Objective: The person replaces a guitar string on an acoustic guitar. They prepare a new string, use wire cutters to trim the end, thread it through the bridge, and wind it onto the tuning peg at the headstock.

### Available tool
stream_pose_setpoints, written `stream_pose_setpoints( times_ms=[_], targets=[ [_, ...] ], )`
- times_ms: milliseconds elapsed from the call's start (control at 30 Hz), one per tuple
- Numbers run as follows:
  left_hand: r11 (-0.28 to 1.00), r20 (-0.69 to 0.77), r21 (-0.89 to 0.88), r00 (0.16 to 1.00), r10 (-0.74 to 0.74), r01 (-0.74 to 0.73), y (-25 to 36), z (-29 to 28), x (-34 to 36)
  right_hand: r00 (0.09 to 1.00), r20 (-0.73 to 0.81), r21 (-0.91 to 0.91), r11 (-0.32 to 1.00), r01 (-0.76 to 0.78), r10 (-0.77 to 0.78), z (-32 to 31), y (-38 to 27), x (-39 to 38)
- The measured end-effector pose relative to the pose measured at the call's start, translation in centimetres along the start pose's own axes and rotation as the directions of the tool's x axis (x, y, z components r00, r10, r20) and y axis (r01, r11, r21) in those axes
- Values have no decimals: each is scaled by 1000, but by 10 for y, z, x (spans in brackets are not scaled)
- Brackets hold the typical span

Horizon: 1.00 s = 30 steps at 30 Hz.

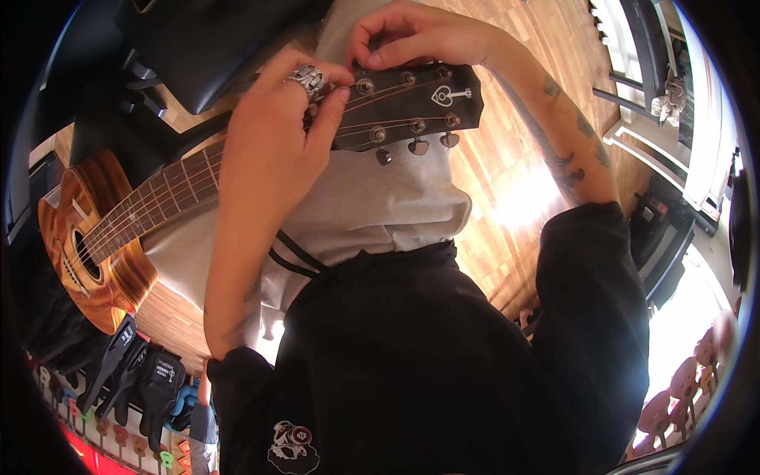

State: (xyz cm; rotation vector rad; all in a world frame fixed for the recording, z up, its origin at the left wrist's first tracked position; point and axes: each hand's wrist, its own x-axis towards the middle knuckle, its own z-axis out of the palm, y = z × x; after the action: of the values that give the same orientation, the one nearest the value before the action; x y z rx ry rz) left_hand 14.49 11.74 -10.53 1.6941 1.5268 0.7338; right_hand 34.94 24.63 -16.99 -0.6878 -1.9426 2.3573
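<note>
An acoustic guitar lies across my lap, its figured wood body (119, 269) at the left and its dark headstock (467, 99) pointing right. My left hand (273, 131), wearing a chunky silver ring (307, 77), is closed over the neck by the nut. Its thumb and forefinger pinch close to a guitar string (388, 91); the exact contact is partly hidden. At the headstock's far edge, my right hand (416, 36) curls its fingers where a tuning peg sits, largely covered by them. Several metal tuning pegs (418, 146) show along the near edge.
Grey trousers (372, 198) are under the headstock, above a wooden floor (499, 237). A black padded seat (214, 47) stands beyond the neck. Black gig bags (158, 388) and small colourful instruments hang at the lower left. More guitars (681, 380) line the lower right.
</note>
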Motion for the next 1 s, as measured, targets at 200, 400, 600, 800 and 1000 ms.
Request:
stream_pose_setpoints(
  times_ms=[200, 400, 600, 800, 1000],
  targets=[
    [996, -48, 67, 997, 54, -50, -7, 11, 9, 995, 37, 213, 973, 87, -97, -1, 1, 2],
    [990, 7, 100, 995, 98, -98, -7, 9, 15, 994, 64, 152, 986, 74, -84, -4, 0, 0],
    [985, 15, 102, 990, 138, -139, -10, 10, 16, 997, 34, 61, 996, 62, -64, -5, -4, -1],
    [982, 26, 66, 984, 174, -176, -13, 10, 18, 997, 37, 92, 993, 69, -72, -5, 6, 3],
    [982, 12, 71, 985, 173, -173, -12, 13, 14, 996, 52, 136, 989, 61, -68, -3, 5, 2]
  ],
)
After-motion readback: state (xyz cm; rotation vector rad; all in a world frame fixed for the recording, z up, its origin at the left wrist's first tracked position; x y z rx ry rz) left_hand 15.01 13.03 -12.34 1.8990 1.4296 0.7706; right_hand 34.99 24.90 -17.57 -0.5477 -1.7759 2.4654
